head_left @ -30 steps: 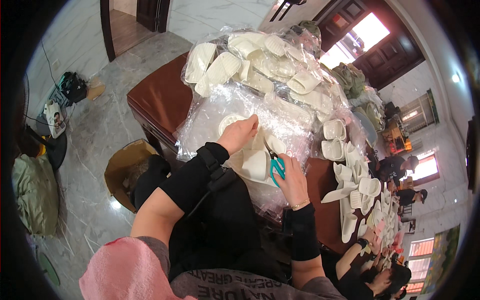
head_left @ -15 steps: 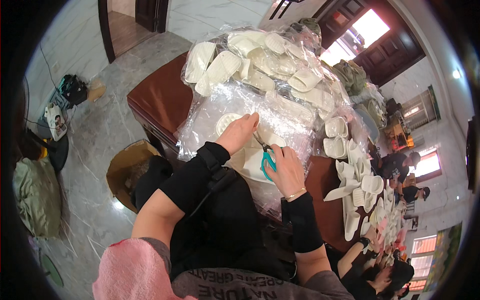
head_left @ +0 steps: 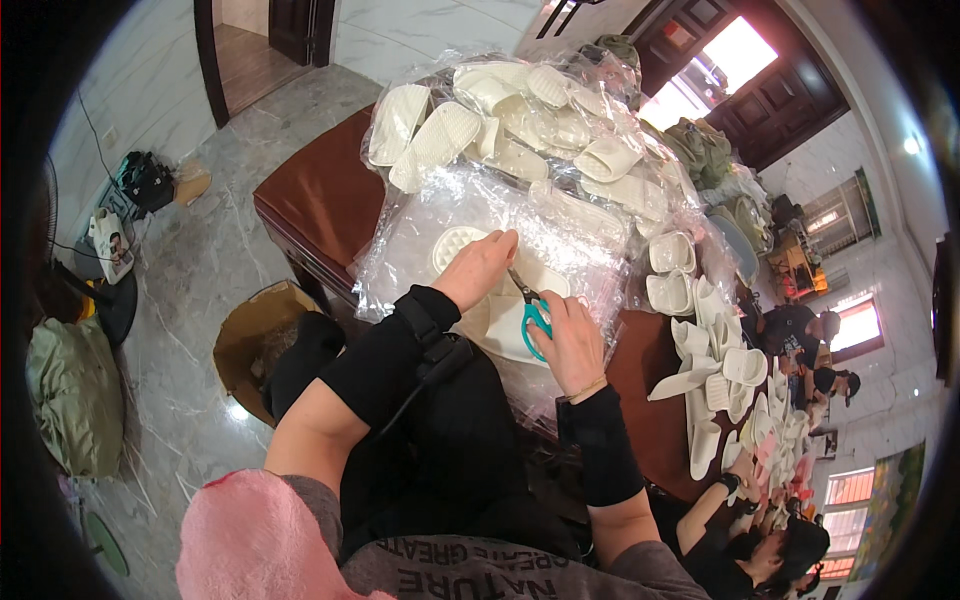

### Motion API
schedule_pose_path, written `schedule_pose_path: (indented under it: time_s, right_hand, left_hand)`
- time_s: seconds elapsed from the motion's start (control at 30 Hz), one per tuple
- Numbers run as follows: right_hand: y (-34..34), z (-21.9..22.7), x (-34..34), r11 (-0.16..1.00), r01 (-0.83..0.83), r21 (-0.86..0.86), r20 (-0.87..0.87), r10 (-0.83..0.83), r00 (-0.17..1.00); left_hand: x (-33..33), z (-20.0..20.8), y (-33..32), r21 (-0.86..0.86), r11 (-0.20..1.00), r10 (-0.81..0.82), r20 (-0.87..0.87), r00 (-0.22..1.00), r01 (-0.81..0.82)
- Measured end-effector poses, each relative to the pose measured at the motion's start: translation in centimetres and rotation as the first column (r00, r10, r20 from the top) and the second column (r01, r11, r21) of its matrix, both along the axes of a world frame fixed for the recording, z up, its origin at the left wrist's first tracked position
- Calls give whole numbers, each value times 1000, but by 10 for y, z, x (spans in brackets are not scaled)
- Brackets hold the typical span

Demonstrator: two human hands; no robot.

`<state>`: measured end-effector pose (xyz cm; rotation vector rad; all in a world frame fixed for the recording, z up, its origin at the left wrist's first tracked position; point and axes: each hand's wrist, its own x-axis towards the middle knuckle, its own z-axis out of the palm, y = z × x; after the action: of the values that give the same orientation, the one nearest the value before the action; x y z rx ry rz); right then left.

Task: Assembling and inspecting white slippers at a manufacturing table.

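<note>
My right hand (head_left: 574,342) grips a pair of scissors (head_left: 531,330) with teal handles, fingers through the loops. Their metal blades point up and left toward the fingertips of my left hand (head_left: 480,268). That hand lies over a white slipper (head_left: 452,243), its thumb and fingers pinched together; whatever is between them is too small to make out. Part of the slipper's dimpled sole shows left of the hand, and another white slipper part (head_left: 510,325) shows below it. Both lie on a stack of clear plastic bags (head_left: 400,250) in front of me.
Bagged white slippers (head_left: 440,140) are heaped at the far side of the brown table (head_left: 325,185). Loose white slippers (head_left: 715,370) pile up on the right, where other people (head_left: 775,550) work. A cardboard box (head_left: 240,335) stands on the floor at left, near a green sack (head_left: 75,400).
My right hand and the scissors have shifted slightly left and down. More of the blades now shows beside my left fingertips. My left hand stays in about the same place.
</note>
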<state>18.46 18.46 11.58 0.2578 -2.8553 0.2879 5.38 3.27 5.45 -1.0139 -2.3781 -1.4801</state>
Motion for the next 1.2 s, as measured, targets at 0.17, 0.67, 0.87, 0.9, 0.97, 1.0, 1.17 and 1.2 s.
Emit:
schedule_pose_path:
  time_s: [0.17, 0.67, 0.87, 0.9, 0.97, 1.0, 1.17, 1.2]
  right_hand:
    - [-3, 1, -1, 998, 46, -45, -10, -47, 999]
    - [137, -71, 74, 837, 478, -266, -45, -506, 862]
    - [153, -90, 103, 756, 652, 58, 164, -652, 741]
    - [144, -81, 101, 761, 649, -5, 86, -646, 758]
    - [141, -77, 96, 843, 525, -120, -144, -538, 831]
    - [134, -75, 89, 845, 520, -127, -141, -534, 834]
    - [53, -41, 38, 479, 420, -770, 337, -254, 907]
    - [45, -41, 31, 489, 418, -765, 333, -255, 908]
  left_hand:
    - [-1, 3, 0, 38, 999, -14, 6, 1000, 14]
    - [-30, 80, -129, 474, 810, 308, 155, 939, -344]
    - [-17, 68, -236, 358, 765, 539, 97, 837, -535]
    - [-12, 59, -250, 277, 779, 551, 123, 825, -562]
    - [-8, 40, -280, 201, 791, 560, 141, 816, -578]
    - [-7, 26, -298, -25, 817, 571, 181, 801, -576]
    - [17, -13, -316, -545, 720, 413, -160, 896, -429]
    - [16, -7, -291, -496, 753, 387, -196, 901, -431]
